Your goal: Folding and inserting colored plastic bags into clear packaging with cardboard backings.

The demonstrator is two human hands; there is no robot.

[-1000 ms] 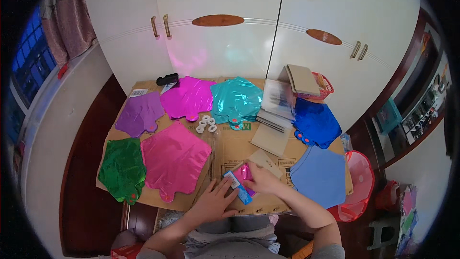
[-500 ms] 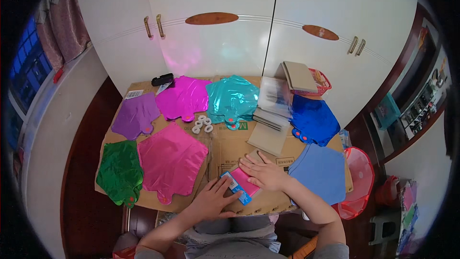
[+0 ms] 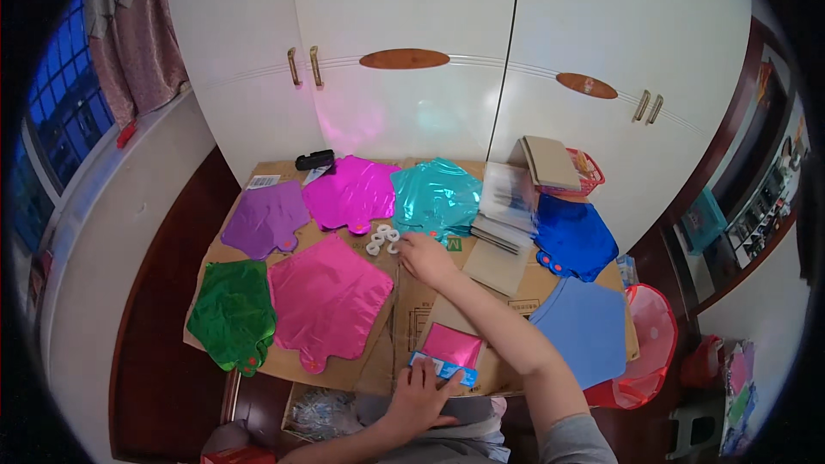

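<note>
Dead centre, right hand (image 3: 425, 259) open, reaching the white tape rolls (image 3: 382, 239) — left hand (image 3: 421, 395) pins the pink packet (image 3: 451, 348) flat — next needs pinching one roll

Shiny foil on matt cardboard

I see glossy, crinkled metallic foil in the pink balloon (image 3: 329, 301), the green one (image 3: 230, 314) at nine o'clock of it, and the teal one (image 3: 436, 196) at one o'clock; beneath them the cardboard sheet (image 3: 404, 309) looks matt brown, and the cabinet doors (image 3: 404, 103) at twelve o'clock look smooth and glossy white.
</note>
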